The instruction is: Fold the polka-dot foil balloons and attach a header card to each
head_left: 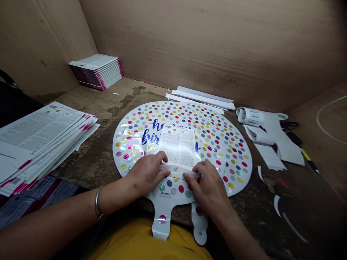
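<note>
A white printed card covered in small text lies over a flat foil balloon with coloured dots and blue "happy birthday" lettering. My left hand pinches the lower left corner of the card, thumb and fingers along its folded bottom strip. At the lower right corner, my right hand grips the same strip between thumb and fingers. A second dotted balloon shows from underneath on the right. The top balloon's neck hangs over the table's near edge, and another neck sticks out beside it.
On the left sits a loose pile of printed cards; a neat stack stands in the back corner. White paper strips lie by the rear panel. To the right are a label roll, a yellow-and-black pen or cutter and paper scraps.
</note>
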The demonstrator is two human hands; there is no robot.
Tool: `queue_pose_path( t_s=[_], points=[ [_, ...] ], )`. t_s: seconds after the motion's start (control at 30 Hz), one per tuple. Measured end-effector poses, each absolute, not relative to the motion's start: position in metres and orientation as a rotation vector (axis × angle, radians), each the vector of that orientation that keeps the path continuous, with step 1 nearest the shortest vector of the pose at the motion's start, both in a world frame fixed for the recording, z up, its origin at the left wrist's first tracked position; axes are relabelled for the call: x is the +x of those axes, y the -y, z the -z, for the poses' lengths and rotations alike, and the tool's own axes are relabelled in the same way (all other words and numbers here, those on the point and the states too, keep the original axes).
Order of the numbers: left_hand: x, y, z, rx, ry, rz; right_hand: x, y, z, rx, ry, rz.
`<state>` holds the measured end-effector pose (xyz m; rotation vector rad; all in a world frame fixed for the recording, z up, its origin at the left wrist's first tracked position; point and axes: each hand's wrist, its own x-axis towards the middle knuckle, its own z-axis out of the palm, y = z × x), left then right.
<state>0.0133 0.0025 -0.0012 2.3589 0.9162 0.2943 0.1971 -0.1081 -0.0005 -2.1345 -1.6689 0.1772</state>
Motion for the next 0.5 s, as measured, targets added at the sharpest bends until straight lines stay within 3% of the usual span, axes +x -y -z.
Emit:
queue_pose_path(
  t_s=[0.13, 0.27, 0.37, 0.5],
  points=[
    [0.015, -0.008, 0.001, 2.393, -0.955, -0.354, 0.201, 0.102, 0.005, -2.277, 1.560, 0.107],
    [0.015, -0.012, 0.006, 2.447, -0.930, -0.369, 0.195, 0.094, 0.005, -2.306, 1.511, 0.120],
    [0.014, -0.013, 0.009, 2.447, -0.947, -0.339, 0.193, 0.090, 0.001, -2.316, 1.338, -0.068],
    [0.013, -0.010, 0.010, 2.316, -0.974, -0.506, 0.200, 0.092, -0.002, -2.036, 0.971, -0.605]
  ],
)
